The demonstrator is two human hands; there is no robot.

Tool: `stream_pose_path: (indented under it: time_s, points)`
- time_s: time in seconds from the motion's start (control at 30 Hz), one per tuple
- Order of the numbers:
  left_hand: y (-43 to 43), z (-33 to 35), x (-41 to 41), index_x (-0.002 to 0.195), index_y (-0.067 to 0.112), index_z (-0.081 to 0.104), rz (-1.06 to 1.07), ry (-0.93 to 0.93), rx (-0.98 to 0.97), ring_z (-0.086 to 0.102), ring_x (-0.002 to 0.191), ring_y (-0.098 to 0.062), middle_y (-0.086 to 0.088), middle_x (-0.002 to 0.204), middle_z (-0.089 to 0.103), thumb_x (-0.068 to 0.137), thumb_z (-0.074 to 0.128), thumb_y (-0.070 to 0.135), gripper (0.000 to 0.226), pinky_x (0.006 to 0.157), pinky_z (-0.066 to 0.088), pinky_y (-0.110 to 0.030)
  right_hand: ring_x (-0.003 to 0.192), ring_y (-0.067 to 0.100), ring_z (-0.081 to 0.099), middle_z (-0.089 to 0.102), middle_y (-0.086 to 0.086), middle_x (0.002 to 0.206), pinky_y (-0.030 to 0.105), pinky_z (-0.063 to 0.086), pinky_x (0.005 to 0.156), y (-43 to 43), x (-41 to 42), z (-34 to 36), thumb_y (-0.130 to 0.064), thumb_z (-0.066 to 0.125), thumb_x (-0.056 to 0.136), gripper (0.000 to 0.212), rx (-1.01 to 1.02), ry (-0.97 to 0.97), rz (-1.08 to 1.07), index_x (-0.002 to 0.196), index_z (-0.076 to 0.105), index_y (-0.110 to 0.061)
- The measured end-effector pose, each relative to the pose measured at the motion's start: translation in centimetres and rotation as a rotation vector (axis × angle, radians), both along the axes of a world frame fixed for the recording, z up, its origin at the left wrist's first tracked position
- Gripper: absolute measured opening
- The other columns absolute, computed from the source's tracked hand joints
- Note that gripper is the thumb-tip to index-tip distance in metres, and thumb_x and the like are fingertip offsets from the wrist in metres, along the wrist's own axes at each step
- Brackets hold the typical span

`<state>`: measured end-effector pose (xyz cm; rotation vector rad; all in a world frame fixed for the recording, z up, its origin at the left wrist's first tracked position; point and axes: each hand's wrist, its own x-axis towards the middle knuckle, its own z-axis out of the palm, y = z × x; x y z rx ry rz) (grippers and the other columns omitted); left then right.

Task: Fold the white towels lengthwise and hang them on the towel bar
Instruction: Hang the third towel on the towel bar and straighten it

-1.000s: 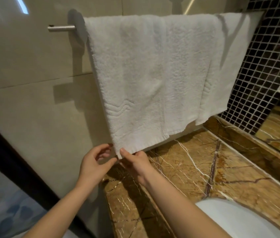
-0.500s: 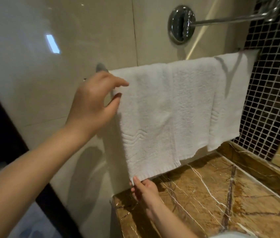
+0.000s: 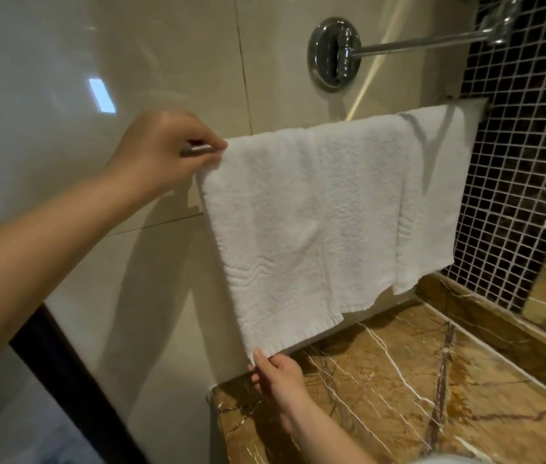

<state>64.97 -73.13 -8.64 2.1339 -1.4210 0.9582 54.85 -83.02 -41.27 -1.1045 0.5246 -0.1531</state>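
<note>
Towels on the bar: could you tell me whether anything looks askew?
Slightly: the front towel and rear towel hang overlapped rather than side by side, with stepped hems; nothing looks spilled or damaged.

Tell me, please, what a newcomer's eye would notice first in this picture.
First, the front white towel hanging over the towel bar in the middle, overlapping a second white towel to its right. The left hand grips its top left corner at the bar's end, while the right hand pinches its bottom left corner just above the brown marble counter. Above, a shiny round chrome mount sits on the beige wall.
</note>
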Motion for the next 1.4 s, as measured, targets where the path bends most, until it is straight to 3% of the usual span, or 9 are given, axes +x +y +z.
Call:
stream_pose_path:
  time_s: [0.27,0.4,0.5,0.6,0.7,0.8,0.9,1.23,1.4]
  points:
    - [-0.2,0.1,0.3,0.099,0.009,0.073,-0.018,-0.033,0.041,0.059,0.076,-0.017,-0.007,0.089,0.067,0.079,0.074,0.010,0.019,0.067,0.038,-0.012,0.071,0.018,0.059,0.065,0.007,0.072,0.033,0.050,0.071,0.2,1.7,-0.3,-0.027,0.066,0.088,0.028,-0.123,0.045,-0.121,0.083,0.067,0.001]
    - [-0.2,0.3,0.2,0.098,0.010,0.073,-0.001,-0.025,0.052,0.057,0.074,-0.015,-0.005,0.089,0.067,0.079,0.074,0.011,0.019,0.066,0.037,-0.009,0.064,0.014,0.057,0.064,0.005,0.066,0.027,0.048,0.064,1.1,2.1,-0.4,-0.022,0.066,0.088,0.025,-0.070,0.011,-0.104,0.084,0.067,0.002]
    - [-0.3,0.6,-0.3,0.095,0.007,0.073,0.020,-0.071,0.102,0.054,0.073,-0.016,-0.010,0.088,0.068,0.080,0.072,0.009,0.015,0.061,0.036,-0.019,0.057,0.008,0.053,0.063,0.001,0.066,0.020,0.045,0.057,0.3,1.4,-0.1,-0.020,0.063,0.091,0.020,-0.011,0.014,-0.035,0.089,0.065,-0.001]
    - [-0.9,0.8,-0.8,0.092,0.006,0.070,0.042,-0.130,0.119,0.052,0.077,-0.017,-0.010,0.088,0.065,0.084,0.065,0.016,0.013,0.064,0.034,-0.028,0.067,0.009,0.059,0.067,0.003,0.079,0.020,0.048,0.063,-1.6,0.2,-0.1,-0.022,0.066,0.088,0.018,-0.053,0.017,0.064,0.094,0.066,-0.006]
    - [-2.5,1.1,-1.1,0.094,0.010,0.068,0.022,-0.131,0.067,0.051,0.081,-0.017,-0.003,0.088,0.060,0.087,0.059,0.030,0.023,0.068,0.035,-0.032,0.091,0.014,0.066,0.069,0.003,0.104,0.020,0.052,0.070,-4.4,-0.7,-0.5,-0.031,0.078,0.076,0.043,-0.049,0.045,0.030,0.110,0.060,-0.012]
    - [-5.1,1.6,-0.5,0.102,0.014,0.066,-0.019,-0.083,0.075,0.055,0.085,-0.018,-0.004,0.097,0.064,0.090,0.059,0.029,0.020,0.068,0.041,-0.035,0.104,0.019,0.065,0.066,0.006,0.117,0.028,0.055,0.078,-7.6,-1.2,-0.5,-0.035,0.081,0.068,0.070,0.178,0.013,-0.143,0.127,0.053,-0.008]
    - [-8.0,2.1,-0.5,0.104,0.014,0.065,-0.075,-0.021,0.113,0.061,0.086,-0.022,-0.006,0.099,0.066,0.089,0.061,0.034,0.025,0.074,0.051,-0.042,0.102,0.020,0.065,0.067,0.008,0.114,0.032,0.055,0.084,-9.9,-1.1,0.1,-0.031,0.072,0.077,0.053,0.331,-0.048,-0.251,0.123,0.058,-0.009]
    - [-13.2,1.7,-0.7,0.104,0.011,0.067,-0.142,0.045,0.145,0.061,0.087,-0.028,-0.014,0.098,0.066,0.083,0.069,0.027,0.026,0.074,0.043,-0.031,0.113,0.025,0.059,0.066,0.011,0.118,0.047,0.044,0.103,-12.3,2.7,1.0,-0.027,0.063,0.089,0.037,0.492,-0.166,-0.281,0.121,0.057,-0.009]
    - [-12.8,1.5,-1.2,0.102,0.018,0.067,-0.156,0.141,0.138,0.063,0.085,-0.027,-0.011,0.093,0.066,0.070,0.060,0.045,0.043,0.079,0.052,-0.041,0.102,0.019,0.064,0.069,0.009,0.110,0.031,0.054,0.084,-12.8,2.8,0.9,-0.022,0.063,0.090,0.032,0.459,-0.151,-0.291,0.118,0.059,-0.007]
